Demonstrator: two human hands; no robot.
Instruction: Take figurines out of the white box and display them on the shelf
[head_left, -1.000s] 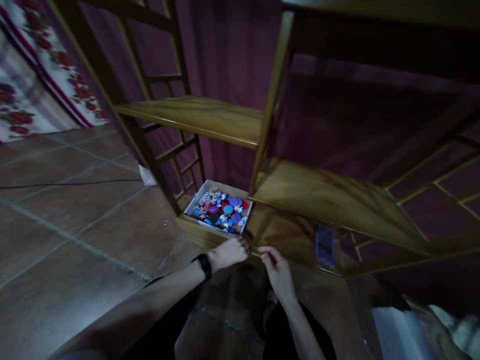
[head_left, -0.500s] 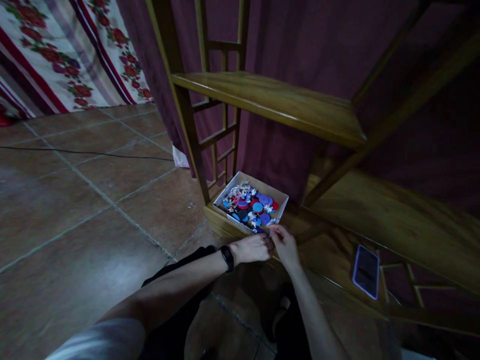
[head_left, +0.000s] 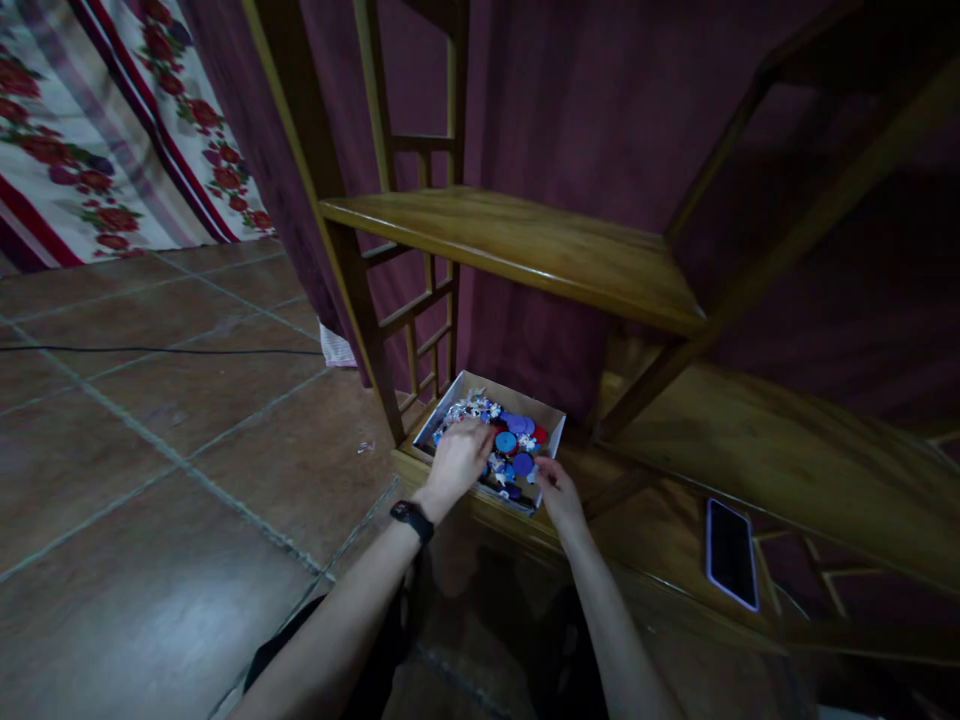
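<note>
A white cardboard box stands on the lowest board of a wooden shelf unit. It is full of red, blue and purple round pieces and small pale figures. My left hand, with a black watch on its wrist, reaches into the box from the near left. Its fingers curl down among the pieces, and what they hold, if anything, is hidden. My right hand rests at the box's near right corner, fingers closed on the rim.
A phone with a purple edge lies face up on the bottom board to the right. A maroon curtain hangs behind the shelves, a floral cloth at the far left. A black cable crosses the tiled floor.
My left hand has moved forward from the shelf's front edge into the box. My right hand has gone to the box's near right corner. The view has shifted a little.
</note>
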